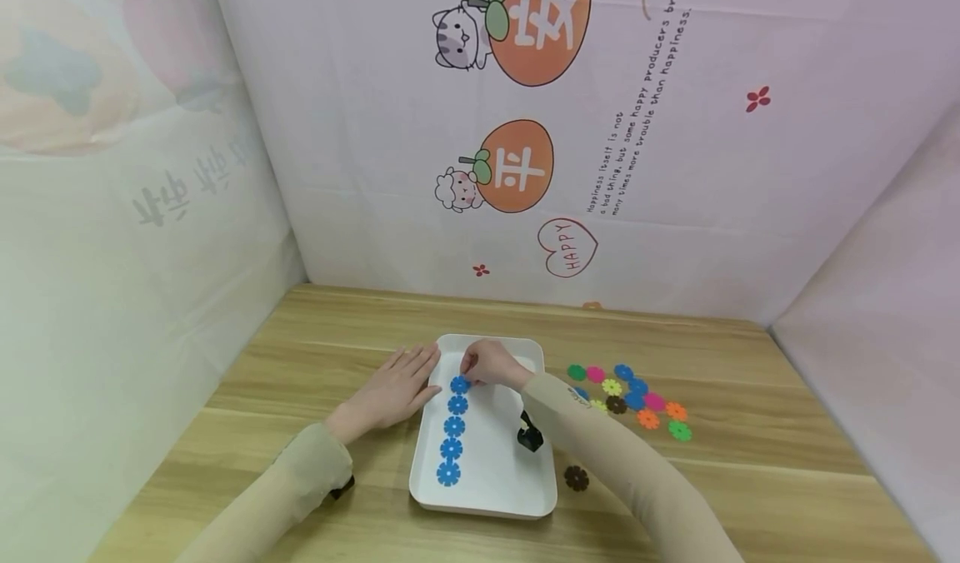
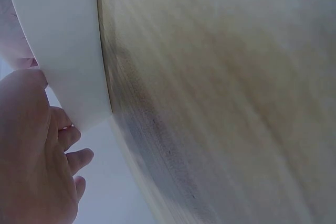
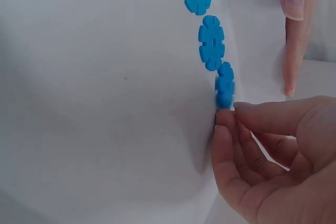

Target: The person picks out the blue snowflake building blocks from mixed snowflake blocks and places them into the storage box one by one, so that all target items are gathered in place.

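1. Here's the tray (image 1: pixel 498 471), blue discs (image 1: pixel 453 426) lined up along its left side.
2. Left hand (image 1: pixel 393 390), fingers outstretched, rests on the tray's left rim.
3. Toward the tray's far end, right hand (image 1: pixel 491 363) pinches another blue disc (image 3: pixel 224 100): seemingly extending the row, which calls for careful lining-up next.

One white tray (image 1: pixel 498 455) at lower centre, at least five blue snowflake discs (image 1: pixel 453 426) inside, two hands (image 1: pixel 392 392), at lower right two green discs (image 1: pixel 679 430), two pink discs (image 1: pixel 595 375), two orange discs (image 1: pixel 648 419), two yellow discs (image 1: pixel 611 388), two brown discs (image 1: pixel 577 478), at least four loose blue discs (image 1: pixel 623 371)
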`<act>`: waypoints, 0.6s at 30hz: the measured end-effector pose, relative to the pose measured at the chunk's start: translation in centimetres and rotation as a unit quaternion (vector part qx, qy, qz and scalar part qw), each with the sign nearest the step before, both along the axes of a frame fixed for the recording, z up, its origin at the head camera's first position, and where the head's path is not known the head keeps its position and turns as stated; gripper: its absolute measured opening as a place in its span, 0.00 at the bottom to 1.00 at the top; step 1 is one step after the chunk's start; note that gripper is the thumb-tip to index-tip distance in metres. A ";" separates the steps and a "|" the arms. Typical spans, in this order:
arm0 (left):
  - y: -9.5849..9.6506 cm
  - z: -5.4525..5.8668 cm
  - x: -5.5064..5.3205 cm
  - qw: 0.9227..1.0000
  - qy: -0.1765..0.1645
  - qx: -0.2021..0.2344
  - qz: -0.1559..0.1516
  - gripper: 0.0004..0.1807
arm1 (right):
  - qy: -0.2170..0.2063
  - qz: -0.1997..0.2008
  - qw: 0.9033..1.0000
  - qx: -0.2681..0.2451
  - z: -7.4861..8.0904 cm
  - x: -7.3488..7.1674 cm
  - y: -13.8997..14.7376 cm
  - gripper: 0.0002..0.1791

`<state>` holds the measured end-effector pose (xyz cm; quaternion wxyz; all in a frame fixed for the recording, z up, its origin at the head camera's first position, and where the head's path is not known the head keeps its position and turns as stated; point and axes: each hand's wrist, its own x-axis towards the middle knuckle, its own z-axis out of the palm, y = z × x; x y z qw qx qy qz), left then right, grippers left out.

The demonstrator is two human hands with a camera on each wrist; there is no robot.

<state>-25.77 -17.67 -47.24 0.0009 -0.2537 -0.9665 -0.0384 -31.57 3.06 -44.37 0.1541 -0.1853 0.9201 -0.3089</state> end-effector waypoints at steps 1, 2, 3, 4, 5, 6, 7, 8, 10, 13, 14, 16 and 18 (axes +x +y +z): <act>0.0 0.0 0.0 1.000 0.000 0.000 0.000 0.37 | 0.001 -0.001 1.000 0.001 0.0 0.0 0.0 0.01; 0.0 0.0 0.0 1.000 0.000 0.000 0.000 0.37 | 0.002 -0.001 1.000 0.002 0.1 0.0 0.1 0.01; 0.0 0.0 0.0 1.000 0.000 0.000 0.000 0.37 | 0.004 -0.001 1.000 0.002 0.1 0.0 0.2 0.01; 0.1 0.0 0.0 1.000 0.000 0.001 0.000 0.37 | 0.005 -0.001 1.000 0.002 0.1 0.1 0.3 0.01; 0.1 -0.1 0.0 1.000 0.001 0.001 0.000 0.37 | 0.004 -0.001 1.000 0.002 0.2 0.1 0.4 0.01; 0.1 -0.1 0.0 1.000 0.001 0.002 0.000 0.37 | 0.004 -0.001 1.000 0.003 0.3 0.2 0.6 0.01; 0.1 -0.1 0.0 1.000 0.001 0.003 -0.001 0.37 | 0.004 0.000 1.000 0.002 0.4 0.2 0.8 0.02; 0.1 -0.1 0.0 1.000 0.001 0.004 -0.001 0.37 | 0.004 -0.001 1.000 0.001 0.5 0.2 1.0 0.02; 0.1 -0.1 0.0 1.000 0.002 0.006 0.000 0.36 | 0.006 0.000 1.000 0.000 0.7 0.2 1.4 0.03; 0.2 0.0 0.0 1.000 -0.001 0.009 0.001 0.36 | 0.010 -0.003 1.000 -0.005 1.3 0.3 2.3 0.03; 0.2 0.0 0.0 1.000 -0.001 0.009 0.001 0.36 | 0.009 -0.004 1.000 -0.007 1.6 0.4 2.6 0.03; 0.2 -0.1 0.0 1.000 -0.002 0.010 -0.001 0.37 | 0.009 -0.001 1.000 -0.017 2.1 0.5 3.5 0.03; 0.1 -0.1 0.0 1.000 -0.001 0.007 -0.004 0.37 | 0.005 0.006 0.999 -0.032 2.6 0.7 4.5 0.03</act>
